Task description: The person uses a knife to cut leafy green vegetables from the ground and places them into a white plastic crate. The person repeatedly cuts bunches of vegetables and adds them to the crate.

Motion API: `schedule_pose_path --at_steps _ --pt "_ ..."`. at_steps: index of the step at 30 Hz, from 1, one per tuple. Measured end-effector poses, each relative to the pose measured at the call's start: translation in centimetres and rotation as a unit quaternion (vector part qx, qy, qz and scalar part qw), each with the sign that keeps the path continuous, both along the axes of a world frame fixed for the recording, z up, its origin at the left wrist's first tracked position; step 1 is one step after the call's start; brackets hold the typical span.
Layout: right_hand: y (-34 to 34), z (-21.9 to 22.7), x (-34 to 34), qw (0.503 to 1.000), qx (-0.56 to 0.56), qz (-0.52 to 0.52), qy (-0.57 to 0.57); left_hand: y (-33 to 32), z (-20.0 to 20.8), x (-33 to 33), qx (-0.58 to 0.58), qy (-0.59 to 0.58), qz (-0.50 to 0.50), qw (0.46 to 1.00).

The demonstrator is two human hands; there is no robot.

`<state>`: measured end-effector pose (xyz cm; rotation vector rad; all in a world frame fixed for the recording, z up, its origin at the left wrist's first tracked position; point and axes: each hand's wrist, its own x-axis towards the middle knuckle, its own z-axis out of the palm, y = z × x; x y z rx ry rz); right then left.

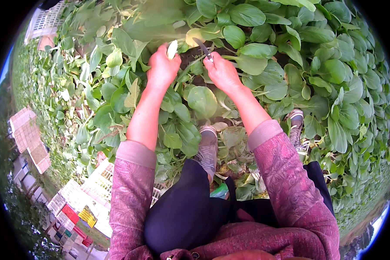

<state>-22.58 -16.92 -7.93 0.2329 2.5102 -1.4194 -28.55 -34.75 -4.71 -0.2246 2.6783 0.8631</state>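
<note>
My left hand (pixel 163 67) is closed around a leafy green vegetable, its pale stem end (pixel 172 50) poking out by the thumb. Motion smears the leaves beyond that hand, so I cannot tell where the held plant ends. In my right hand (pixel 223 73) is a small knife (pixel 202 48) with a dark, curved blade pointing up and to the left. A yellowed leaf (pixel 195 37) lies close to the blade's tip. The knife and the pale stem are apart. Below and between my hands, a broad round green leaf (pixel 202 102) stands up from the bed.
Dense leafy greens (pixel 333 73) fill the right side and surround my shoes (pixel 208 149). At the lower left are white plastic crates (pixel 98 182), a red crate (pixel 70 214) and a yellow one (pixel 87 217). A green plastic piece (pixel 221 191) lies near my legs.
</note>
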Motion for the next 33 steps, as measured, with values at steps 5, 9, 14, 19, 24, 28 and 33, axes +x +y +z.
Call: schedule_pose_path --at_steps 5,9,14,19,24,28,33 --pt "0.8 -0.8 -2.9 0.994 0.101 0.047 -0.023 0.9 -0.1 1.5 -0.075 0.057 -0.063 0.994" --pt "1.5 -1.1 -4.2 0.982 0.138 0.070 -0.107 -0.1 -0.7 1.8 -0.012 0.077 -0.040 0.996" --pt "1.3 -1.3 -4.2 0.980 0.142 0.096 -0.104 -1.1 0.2 1.0 0.152 -0.042 0.078 0.984" --pt "2.3 -2.5 -5.0 0.974 0.146 0.138 -0.107 -0.2 0.7 1.1 0.161 -0.062 0.092 0.981" --pt "2.3 -0.3 -5.6 0.972 -0.004 0.100 -0.212 -0.4 0.8 2.0 0.168 -0.047 0.116 0.978" --pt "2.6 0.7 -6.0 0.960 -0.020 0.093 -0.265 -0.5 -0.1 2.5 0.206 -0.023 0.118 0.971" --pt "1.8 -3.1 -7.8 0.968 0.005 0.140 -0.211 0.4 -0.2 2.4 0.192 -0.023 0.123 0.973"
